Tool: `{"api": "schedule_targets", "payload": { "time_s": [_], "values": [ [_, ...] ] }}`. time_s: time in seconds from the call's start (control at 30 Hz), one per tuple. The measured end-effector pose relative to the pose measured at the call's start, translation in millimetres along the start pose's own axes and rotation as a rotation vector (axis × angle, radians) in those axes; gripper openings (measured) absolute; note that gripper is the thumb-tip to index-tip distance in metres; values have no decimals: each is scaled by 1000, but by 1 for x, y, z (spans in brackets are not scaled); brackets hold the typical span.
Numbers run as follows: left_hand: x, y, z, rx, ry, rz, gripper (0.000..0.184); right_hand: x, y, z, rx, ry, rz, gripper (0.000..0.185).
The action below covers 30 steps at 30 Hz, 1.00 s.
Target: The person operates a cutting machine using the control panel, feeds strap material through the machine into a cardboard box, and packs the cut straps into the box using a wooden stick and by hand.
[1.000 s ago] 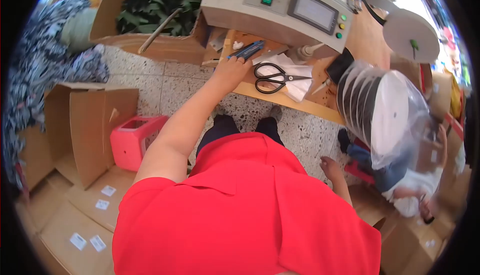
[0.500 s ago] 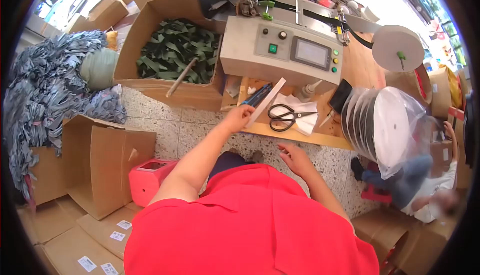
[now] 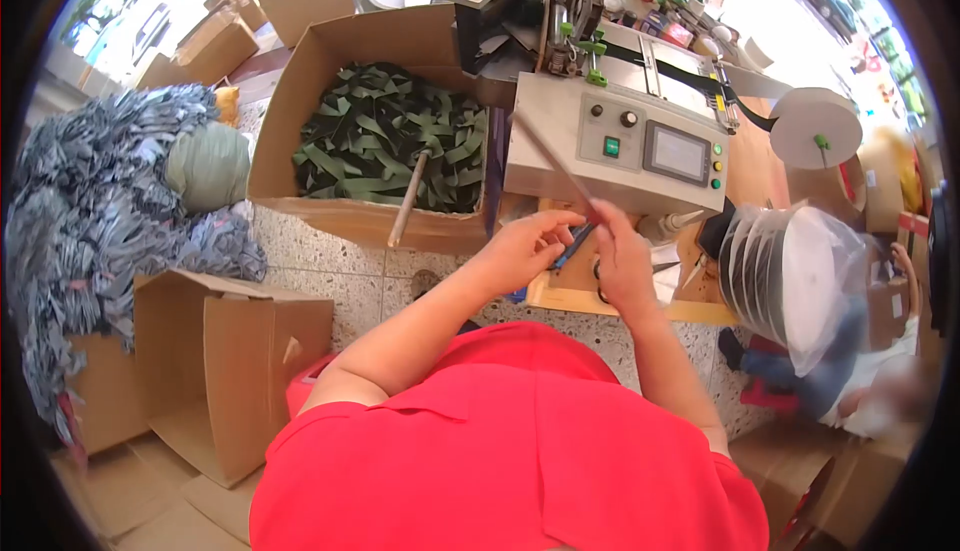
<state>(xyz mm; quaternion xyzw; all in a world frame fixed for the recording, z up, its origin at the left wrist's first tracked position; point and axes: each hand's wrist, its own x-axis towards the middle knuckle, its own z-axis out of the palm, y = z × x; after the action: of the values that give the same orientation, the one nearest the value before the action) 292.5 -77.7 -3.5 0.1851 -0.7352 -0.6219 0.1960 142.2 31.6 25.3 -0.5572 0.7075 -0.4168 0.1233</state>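
Observation:
A long thin strip (image 3: pixel 550 154), probably the flat ruler-like piece, rises up and to the left from my right hand (image 3: pixel 626 261), whose fingers are closed around its lower end. My left hand (image 3: pixel 527 249) is beside it with bent fingers, near the strip's lower end; whether it grips anything is hidden. Below the hands lies a blue tool (image 3: pixel 570 249) on the wooden table (image 3: pixel 700 312). The black-handled scissors (image 3: pixel 664 268) on white cloth are mostly covered by my right hand. The grey machine (image 3: pixel 560 141) with a screen stands just beyond.
A carton (image 3: pixel 340 219) of green strips, with a rod (image 3: pixel 409 201) over its edge, stands left of the machine. Grey-blue scraps (image 3: pixel 75 191) and an open box (image 3: pixel 235 381) are farther left. Wrapped reels (image 3: pixel 815 276) and a person (image 3: pixel 875 371) are at the right.
The strip has been lifted from the table and now points up over the machine's front. My right hand has come up to it from below the table edge. The view has shifted.

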Motion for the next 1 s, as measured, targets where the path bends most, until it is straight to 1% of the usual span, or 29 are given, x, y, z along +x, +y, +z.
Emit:
{"api": "schedule_targets", "payload": {
  "time_s": [0.03, 0.1, 0.2, 0.27, 0.33, 0.37, 0.4, 0.47, 0.5, 0.57, 0.67, 0.77, 0.87, 0.93, 1.0],
  "values": [
    [-2, 11, -25, 29, -9, -7, 36, 16, -9, 5, -21, 18, 77, 35],
    [-2, 9, -78, 56, -10, -26, 39, 55, -25, 14, -69, 66, 239, 37],
    [-12, -20, -159, -47, 70, -67, 39, 110, -44, 35, -183, 55, 325, 39],
    [-25, -35, -209, -92, 146, -115, 41, 141, -33, 57, -284, 94, 252, 39],
    [-37, -47, -247, -122, 157, -167, 40, 174, -17, 83, -316, 119, 247, 38],
    [-41, -50, -261, -112, 152, -209, 39, 194, -15, 97, -288, 93, 325, 38],
    [-44, -52, -269, -111, 139, -216, 39, 213, -13, 111, -255, 69, 403, 37],
    [-50, -54, -283, -106, 119, -223, 40, 242, 4, 140, -205, 119, 285, 37],
    [-53, -55, -291, -95, 104, -232, 39, 241, 0, 142, -246, 90, 297, 37],
    [-60, -58, -304, -76, 79, -245, 39, 241, -14, 137, -331, 26, 318, 37],
    [-71, -75, -327, -80, 88, -291, 39, 201, -47, 98, -297, 5, 392, 36],
    [-80, -94, -343, -82, 87, -347, 38, 177, -67, 78, -334, 90, 472, 34],
    [-76, -95, -336, -98, 81, -387, 38, 202, -59, 93, -420, 127, 493, 34],
    [-67, -83, -320, -80, 34, -352, 39, 225, -37, 124, -387, 132, 471, 33],
    [-58, -69, -309, -49, -6, -323, 39, 234, -36, 139, -361, 76, 429, 32]
  ]
}}
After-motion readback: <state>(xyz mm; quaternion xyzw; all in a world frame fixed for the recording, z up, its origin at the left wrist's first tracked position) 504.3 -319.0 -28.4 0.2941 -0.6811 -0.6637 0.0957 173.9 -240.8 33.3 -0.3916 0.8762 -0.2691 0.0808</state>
